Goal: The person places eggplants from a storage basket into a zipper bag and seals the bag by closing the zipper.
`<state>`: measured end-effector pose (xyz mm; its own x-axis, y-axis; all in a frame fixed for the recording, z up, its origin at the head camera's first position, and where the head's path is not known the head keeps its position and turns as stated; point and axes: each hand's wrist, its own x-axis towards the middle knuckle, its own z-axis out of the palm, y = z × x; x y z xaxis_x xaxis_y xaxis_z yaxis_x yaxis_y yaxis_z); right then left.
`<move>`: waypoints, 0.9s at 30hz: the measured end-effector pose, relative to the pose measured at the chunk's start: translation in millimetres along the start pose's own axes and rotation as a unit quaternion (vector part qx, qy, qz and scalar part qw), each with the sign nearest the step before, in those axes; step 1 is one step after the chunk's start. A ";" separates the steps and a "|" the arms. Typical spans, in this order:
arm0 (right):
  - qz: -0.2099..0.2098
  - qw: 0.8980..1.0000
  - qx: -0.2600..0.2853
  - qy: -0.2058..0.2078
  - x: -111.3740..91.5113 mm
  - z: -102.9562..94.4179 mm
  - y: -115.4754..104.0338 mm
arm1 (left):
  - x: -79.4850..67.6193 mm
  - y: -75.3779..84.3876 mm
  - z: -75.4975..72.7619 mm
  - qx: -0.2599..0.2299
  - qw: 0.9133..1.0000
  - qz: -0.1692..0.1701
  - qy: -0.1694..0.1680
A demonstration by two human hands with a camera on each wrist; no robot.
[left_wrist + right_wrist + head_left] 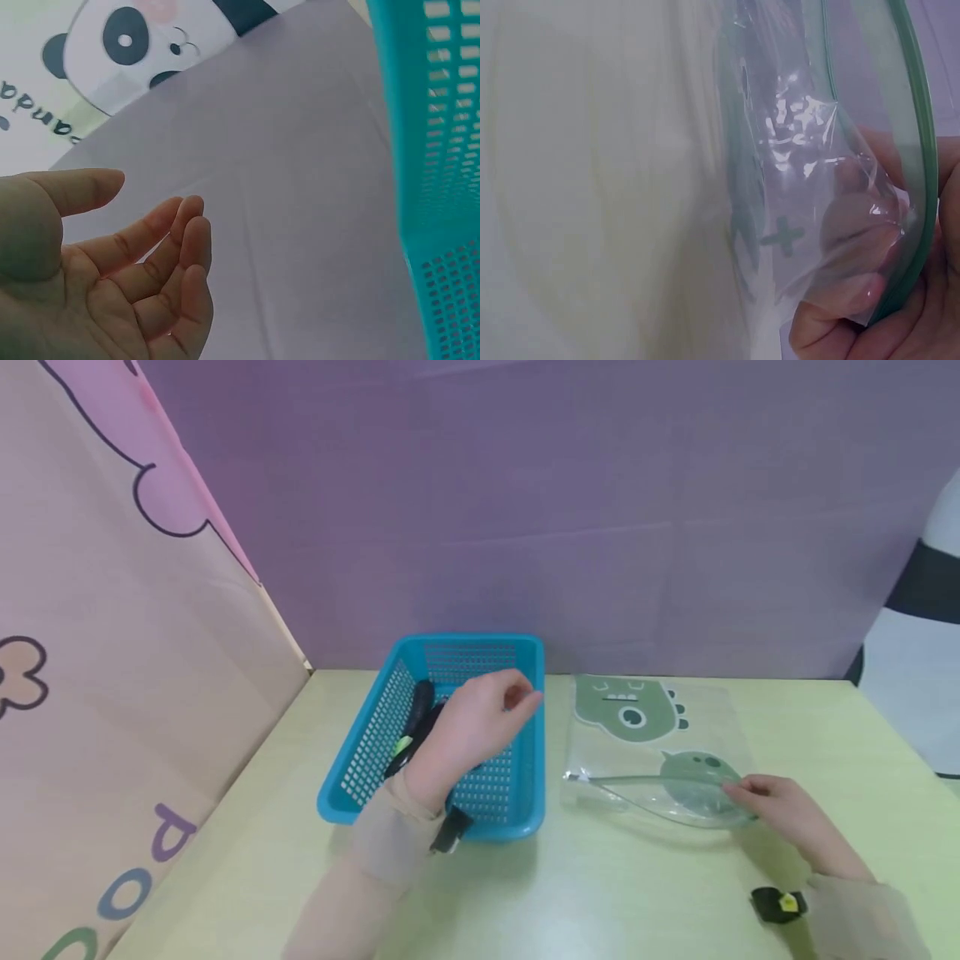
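Observation:
My left hand (pixel 480 714) hovers over the blue plastic basket (pixel 528 827); in the left wrist view its fingers are loosely curved, the thumb stands apart, and nothing is held. Dark, elongated items (pixel 422 706) lie in the basket, one with a light green patch; my left hand and forearm partly cover them, and their kind cannot be made out. To the right, a clear zip bag (pixel 720 718) with green cartoon prints lies on the table, its mouth parted. My right hand (pixel 783 814) pinches the bag's green-edged rim at the right end of the opening.
The pale yellow-green table (pixel 622 893) carries the basket and bag side by side. A purple-grey cloth wall (pixel 525 510) rises behind its back edge, and a printed panel (pixel 112 693) stands along the left. A black wrist strap piece (pixel 778 906) hangs by the right wrist.

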<state>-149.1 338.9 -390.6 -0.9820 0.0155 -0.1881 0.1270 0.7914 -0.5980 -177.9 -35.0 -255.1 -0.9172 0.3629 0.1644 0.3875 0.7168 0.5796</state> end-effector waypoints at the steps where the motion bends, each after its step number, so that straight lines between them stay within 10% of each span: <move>1: 0.000 1.000 -0.001 0.000 0.0 -0.1 0.0 | 3.6 -1.2 -0.4 0.003 1.000 -0.001 -0.001; 27: 0.004 1.000 0.008 -0.010 0.2 2.3 4.5 | 60.9 -63.5 27.1 0.025 0.991 -0.123 -0.043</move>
<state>-148.4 341.0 -395.1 -0.9782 0.0091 -0.2075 0.1366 0.7810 -0.6094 -255.8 -42.3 -303.5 -0.9740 0.2214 -0.0480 0.1587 0.8177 0.5533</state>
